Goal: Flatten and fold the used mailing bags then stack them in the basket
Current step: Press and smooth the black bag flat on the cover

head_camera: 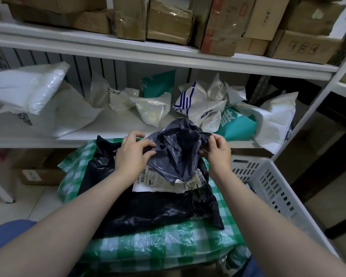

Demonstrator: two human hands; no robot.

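Observation:
A crumpled dark grey mailing bag (178, 150) is lifted in front of me. My left hand (133, 153) pinches its left edge and my right hand (218, 151) pinches its right corner. Beneath it a flat black mailing bag (148, 206) with a white shipping label (158, 181) lies on a green-and-white checked surface (158, 246). A white slotted plastic basket (268, 180) stands to the right, beside my right forearm. Several crumpled white and teal mailing bags (198, 104) lie on the white shelf (112, 124) behind.
The upper shelf (108, 43) carries several cardboard boxes (168, 19). A large white bag (32, 100) fills the shelf's left end. More boxes (38, 174) sit on the floor under the shelf at left. Dark furniture (328, 156) stands at far right.

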